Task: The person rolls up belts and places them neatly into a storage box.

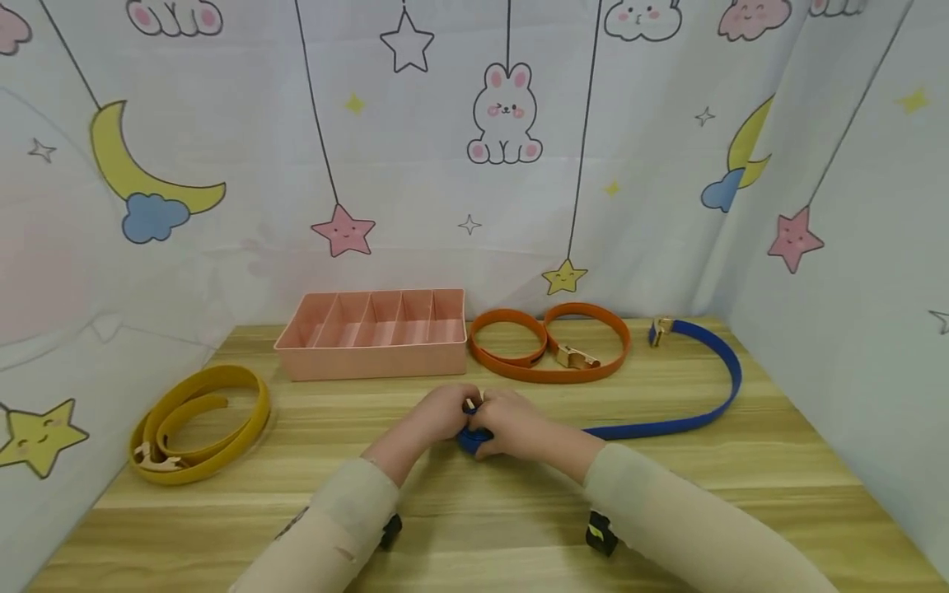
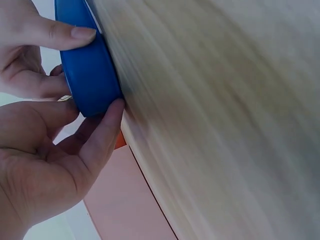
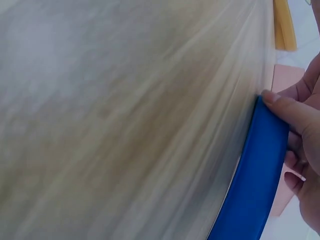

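Observation:
A blue belt (image 1: 675, 426) lies across the right side of the table, and its near end is coiled (image 1: 472, 442) between both hands. My left hand (image 1: 443, 413) pinches the coil from the left with curled fingers. From the other side my right hand (image 1: 519, 427) grips it, its thumb (image 2: 80, 36) lying along the band in the left wrist view. Seen by the right wrist camera, the blue band (image 3: 255, 170) stands on edge against the wood. The fingers partly hide the coil. At the far right, the belt's gold buckle (image 1: 661, 329) rests on the table.
Behind the hands stands a pink divided box (image 1: 381, 362). An orange belt (image 1: 549, 375) with a gold buckle lies in loops to its right. A coiled yellow belt (image 1: 200, 469) sits at the left edge. A printed curtain (image 1: 430, 181) surrounds the wooden table (image 1: 474, 527).

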